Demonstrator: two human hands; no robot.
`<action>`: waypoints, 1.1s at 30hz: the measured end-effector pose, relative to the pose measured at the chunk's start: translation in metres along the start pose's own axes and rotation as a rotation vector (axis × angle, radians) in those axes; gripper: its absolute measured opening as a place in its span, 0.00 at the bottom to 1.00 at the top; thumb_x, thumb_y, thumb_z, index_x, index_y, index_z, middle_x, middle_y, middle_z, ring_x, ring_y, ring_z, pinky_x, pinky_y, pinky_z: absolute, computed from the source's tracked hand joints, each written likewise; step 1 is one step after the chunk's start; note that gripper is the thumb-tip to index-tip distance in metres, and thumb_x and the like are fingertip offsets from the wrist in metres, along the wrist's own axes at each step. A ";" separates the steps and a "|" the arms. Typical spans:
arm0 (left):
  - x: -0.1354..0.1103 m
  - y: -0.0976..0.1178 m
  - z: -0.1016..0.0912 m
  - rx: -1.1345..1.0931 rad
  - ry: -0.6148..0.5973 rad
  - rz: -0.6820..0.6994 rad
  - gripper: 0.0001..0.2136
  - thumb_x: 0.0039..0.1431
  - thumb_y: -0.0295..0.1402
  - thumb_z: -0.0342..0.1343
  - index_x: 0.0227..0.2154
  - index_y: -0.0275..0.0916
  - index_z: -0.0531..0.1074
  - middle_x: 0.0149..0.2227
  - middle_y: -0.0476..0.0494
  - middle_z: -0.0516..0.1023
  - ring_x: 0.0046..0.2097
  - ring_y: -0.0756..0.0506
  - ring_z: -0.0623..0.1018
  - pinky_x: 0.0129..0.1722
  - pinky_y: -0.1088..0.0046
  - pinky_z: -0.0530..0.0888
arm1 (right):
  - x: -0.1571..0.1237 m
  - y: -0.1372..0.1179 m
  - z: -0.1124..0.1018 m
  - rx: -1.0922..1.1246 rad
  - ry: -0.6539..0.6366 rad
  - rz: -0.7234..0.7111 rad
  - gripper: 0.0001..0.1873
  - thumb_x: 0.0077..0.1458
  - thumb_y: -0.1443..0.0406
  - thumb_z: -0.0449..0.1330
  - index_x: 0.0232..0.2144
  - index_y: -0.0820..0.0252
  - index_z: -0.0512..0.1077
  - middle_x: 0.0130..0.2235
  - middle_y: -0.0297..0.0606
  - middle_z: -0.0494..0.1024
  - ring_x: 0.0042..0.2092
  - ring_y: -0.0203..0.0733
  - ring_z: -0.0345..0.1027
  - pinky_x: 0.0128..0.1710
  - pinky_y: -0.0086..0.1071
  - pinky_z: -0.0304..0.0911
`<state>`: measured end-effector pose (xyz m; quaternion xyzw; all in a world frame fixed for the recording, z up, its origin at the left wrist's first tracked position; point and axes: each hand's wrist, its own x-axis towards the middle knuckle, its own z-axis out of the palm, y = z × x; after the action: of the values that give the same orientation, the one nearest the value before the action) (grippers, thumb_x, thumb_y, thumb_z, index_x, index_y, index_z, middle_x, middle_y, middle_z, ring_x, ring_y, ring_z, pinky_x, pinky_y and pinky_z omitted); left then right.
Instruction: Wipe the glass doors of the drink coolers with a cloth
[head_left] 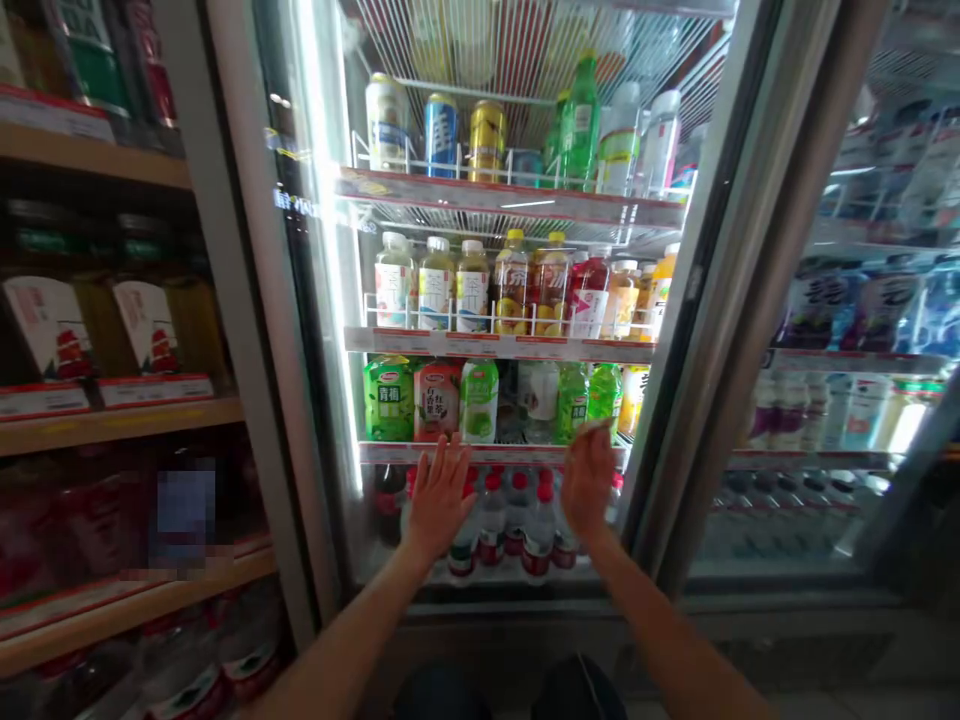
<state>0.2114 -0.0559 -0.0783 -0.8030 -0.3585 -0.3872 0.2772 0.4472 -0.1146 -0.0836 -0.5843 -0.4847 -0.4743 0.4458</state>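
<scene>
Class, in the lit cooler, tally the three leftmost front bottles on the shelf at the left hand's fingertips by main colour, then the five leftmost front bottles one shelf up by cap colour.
Green bottles: 2
Reddish bottle: 1
White-capped bottles: 3
Yellow-capped bottles: 2
Total: 8

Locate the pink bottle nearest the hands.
In the head view, the pink bottle stands left of centre on a fridge shelf, between a green bottle and a pale-green bottle, above the left hand.
</scene>
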 end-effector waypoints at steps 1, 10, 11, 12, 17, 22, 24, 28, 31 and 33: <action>-0.001 -0.001 -0.001 0.006 -0.004 0.008 0.29 0.57 0.44 0.51 0.59 0.35 0.57 0.63 0.36 0.54 0.65 0.39 0.51 0.62 0.57 0.50 | -0.003 -0.018 0.004 0.036 -0.031 -0.098 0.26 0.57 0.70 0.47 0.59 0.61 0.57 0.62 0.49 0.57 0.66 0.51 0.39 0.59 0.52 0.48; -0.019 -0.031 -0.006 0.010 -0.013 -0.097 0.28 0.58 0.38 0.50 0.60 0.37 0.54 0.63 0.35 0.53 0.65 0.39 0.49 0.62 0.53 0.51 | 0.004 -0.012 0.001 -0.018 -0.019 -0.084 0.24 0.59 0.68 0.47 0.58 0.60 0.59 0.59 0.49 0.62 0.65 0.49 0.44 0.60 0.52 0.45; -0.020 -0.032 -0.006 0.007 -0.020 -0.101 0.28 0.58 0.38 0.50 0.60 0.36 0.55 0.63 0.35 0.53 0.65 0.39 0.49 0.62 0.53 0.51 | 0.007 -0.013 0.002 -0.019 0.006 -0.038 0.24 0.59 0.68 0.46 0.58 0.61 0.58 0.60 0.50 0.60 0.65 0.51 0.43 0.59 0.53 0.46; -0.020 -0.032 -0.007 0.005 -0.022 -0.104 0.28 0.57 0.38 0.50 0.60 0.36 0.55 0.63 0.35 0.53 0.65 0.38 0.49 0.62 0.53 0.50 | 0.009 -0.019 0.004 -0.005 0.008 -0.029 0.25 0.59 0.68 0.46 0.59 0.61 0.57 0.61 0.50 0.59 0.65 0.51 0.42 0.59 0.54 0.46; -0.006 -0.022 -0.014 0.001 -0.009 -0.049 0.28 0.58 0.42 0.51 0.59 0.37 0.57 0.63 0.36 0.54 0.65 0.39 0.52 0.62 0.54 0.48 | 0.006 -0.071 0.014 0.103 -0.138 -0.283 0.27 0.56 0.71 0.49 0.58 0.58 0.59 0.59 0.44 0.63 0.65 0.46 0.41 0.63 0.48 0.38; 0.011 -0.022 -0.022 -0.002 -0.048 -0.094 0.30 0.57 0.42 0.51 0.60 0.34 0.54 0.63 0.36 0.54 0.65 0.39 0.51 0.62 0.53 0.48 | 0.026 -0.034 0.002 0.024 -0.070 -0.214 0.26 0.58 0.69 0.48 0.59 0.59 0.57 0.59 0.46 0.63 0.65 0.46 0.44 0.62 0.50 0.38; 0.013 -0.023 -0.021 -0.011 -0.061 -0.103 0.31 0.56 0.42 0.51 0.60 0.34 0.53 0.63 0.35 0.53 0.65 0.39 0.51 0.62 0.53 0.48 | 0.039 -0.014 -0.001 -0.015 -0.018 -0.043 0.26 0.59 0.67 0.46 0.60 0.60 0.54 0.61 0.49 0.59 0.65 0.49 0.43 0.61 0.54 0.41; 0.012 -0.021 -0.018 0.010 -0.044 -0.114 0.31 0.57 0.42 0.50 0.61 0.34 0.52 0.63 0.35 0.52 0.65 0.39 0.50 0.62 0.54 0.49 | 0.038 -0.029 0.005 0.033 0.006 -0.020 0.28 0.58 0.69 0.46 0.61 0.60 0.52 0.62 0.49 0.56 0.66 0.50 0.40 0.60 0.54 0.41; 0.010 -0.022 -0.019 0.035 -0.035 -0.099 0.30 0.58 0.40 0.49 0.61 0.34 0.51 0.63 0.36 0.52 0.65 0.40 0.49 0.62 0.54 0.49 | 0.018 -0.064 0.010 0.135 -0.147 -0.329 0.30 0.55 0.73 0.49 0.60 0.58 0.56 0.61 0.43 0.60 0.66 0.47 0.40 0.63 0.49 0.36; 0.008 -0.026 -0.020 0.038 -0.040 -0.084 0.29 0.59 0.40 0.49 0.61 0.35 0.51 0.63 0.36 0.53 0.65 0.40 0.50 0.62 0.53 0.48 | 0.013 -0.075 0.011 0.163 -0.225 -0.493 0.30 0.54 0.73 0.50 0.59 0.56 0.58 0.59 0.40 0.63 0.65 0.44 0.42 0.64 0.47 0.32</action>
<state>0.1859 -0.0519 -0.0566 -0.7895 -0.4045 -0.3754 0.2686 0.3756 -0.0919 -0.0675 -0.4601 -0.6952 -0.4599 0.3058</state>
